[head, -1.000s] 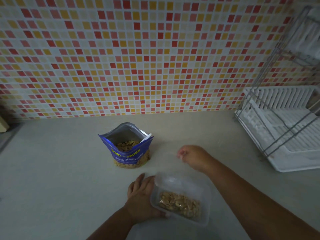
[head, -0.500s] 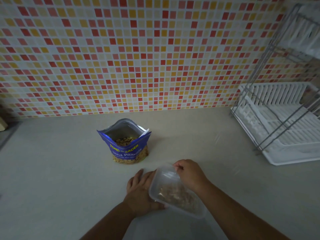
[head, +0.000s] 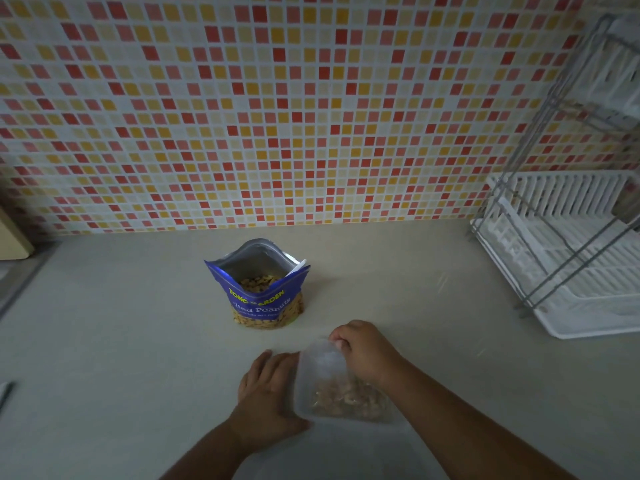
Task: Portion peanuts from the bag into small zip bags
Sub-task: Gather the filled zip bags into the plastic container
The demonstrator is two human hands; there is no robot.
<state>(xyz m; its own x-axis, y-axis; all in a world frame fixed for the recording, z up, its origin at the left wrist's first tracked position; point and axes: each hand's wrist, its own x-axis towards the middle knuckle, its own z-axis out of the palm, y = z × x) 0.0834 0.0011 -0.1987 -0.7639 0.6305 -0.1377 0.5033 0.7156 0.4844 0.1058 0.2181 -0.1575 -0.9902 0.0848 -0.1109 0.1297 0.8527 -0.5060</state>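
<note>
A blue foil peanut bag stands open on the counter, with peanuts visible inside and through its clear base. In front of it a small clear zip bag partly filled with peanuts is held just above the counter. My left hand holds the zip bag's left side, fingers stretched forward. My right hand pinches the bag's top right edge with curled fingers.
A white dish rack with a wire frame stands at the right against the mosaic tiled wall. More clear plastic lies at the counter's near edge under my arms. A pale object sits at the far left.
My right hand came back from the open counter to the zip bag and now pinches its top edge. The left hand kept its hold on the bag.
</note>
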